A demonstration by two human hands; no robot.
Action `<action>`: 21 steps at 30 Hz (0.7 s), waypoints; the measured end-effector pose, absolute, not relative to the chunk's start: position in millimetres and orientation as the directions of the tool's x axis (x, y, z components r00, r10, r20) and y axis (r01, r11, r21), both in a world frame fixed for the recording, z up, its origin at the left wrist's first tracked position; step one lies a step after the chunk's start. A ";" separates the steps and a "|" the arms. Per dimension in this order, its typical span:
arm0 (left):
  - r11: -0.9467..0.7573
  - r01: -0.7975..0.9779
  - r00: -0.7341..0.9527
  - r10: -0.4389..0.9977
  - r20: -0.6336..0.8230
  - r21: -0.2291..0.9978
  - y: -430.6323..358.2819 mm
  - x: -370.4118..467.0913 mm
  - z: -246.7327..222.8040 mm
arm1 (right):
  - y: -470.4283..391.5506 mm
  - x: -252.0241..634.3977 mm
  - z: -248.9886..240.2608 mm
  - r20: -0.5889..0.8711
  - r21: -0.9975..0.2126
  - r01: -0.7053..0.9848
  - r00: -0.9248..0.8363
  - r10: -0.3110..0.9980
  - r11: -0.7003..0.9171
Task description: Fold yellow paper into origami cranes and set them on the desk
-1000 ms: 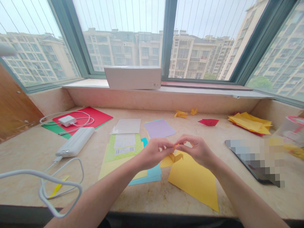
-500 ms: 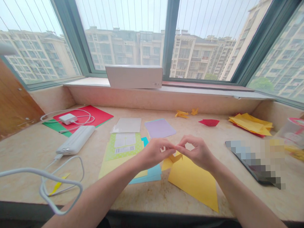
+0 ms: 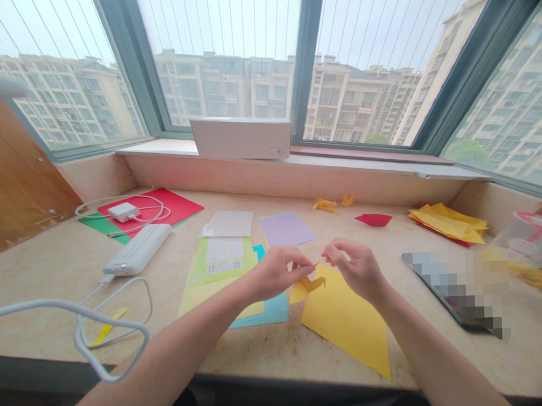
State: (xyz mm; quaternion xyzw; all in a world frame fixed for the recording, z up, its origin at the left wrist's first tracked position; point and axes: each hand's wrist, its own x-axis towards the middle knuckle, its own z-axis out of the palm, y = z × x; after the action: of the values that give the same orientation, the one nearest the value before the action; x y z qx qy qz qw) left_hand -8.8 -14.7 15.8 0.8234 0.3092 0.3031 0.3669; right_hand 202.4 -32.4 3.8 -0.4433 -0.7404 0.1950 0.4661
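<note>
My left hand [image 3: 287, 267] is closed in a pinch on a small folded piece of yellow paper [image 3: 316, 265], only its tip showing past the fingers. Just to its right, my right hand [image 3: 354, 265] hangs apart from that piece with bent, loosely parted fingers and no visible object in them. Beneath both hands lies a folded yellow paper shape [image 3: 306, 289] with a pointed, bent end; I cannot tell whether it joins the pinched piece. A flat yellow sheet [image 3: 350, 324] lies under my right hand and reaches toward the counter's front edge.
Pale green and blue papers [image 3: 275, 309] lie left of my hands, a lilac sheet [image 3: 287, 229] behind. A phone [image 3: 452, 291], a stack of yellow papers [image 3: 449, 220] and a cup [image 3: 530, 235] stand right. Left are a power bank [image 3: 139, 249] and a looping white cable [image 3: 144, 335].
My right hand has parted from my left, moving slightly right and letting go of the pinched paper. My left hand stays in its pinch, and more of the folded yellow shape shows below.
</note>
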 end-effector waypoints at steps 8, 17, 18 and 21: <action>-0.486 0.289 0.598 0.764 0.241 0.825 -12.8 -8.2 13.5 | -35.2 199.8 9.2 0.511 -0.680 0.437 -0.294 0.808 0.589; -0.468 0.244 0.500 0.811 0.303 0.849 -9.8 -7.2 10.6 | -28.5 202.6 2.3 0.436 -0.817 0.373 -0.098 0.895 0.439; -0.460 0.223 0.465 0.825 0.321 0.859 -8.7 -7.1 10.1 | -25.8 204.2 0.5 0.423 -0.838 0.362 -0.042 0.905 0.408; -0.357 0.116 0.366 0.883 0.295 0.927 -5.5 -7.1 10.1 | -19.7 206.8 -4.4 0.375 -0.876 0.340 0.036 0.926 0.341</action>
State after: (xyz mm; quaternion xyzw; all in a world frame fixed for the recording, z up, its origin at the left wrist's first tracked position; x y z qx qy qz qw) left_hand -7.1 -5.5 10.1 0.6993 0.3572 0.4355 0.4401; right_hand 206.8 -19.7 -4.4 -0.4994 -0.6340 0.2828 0.5183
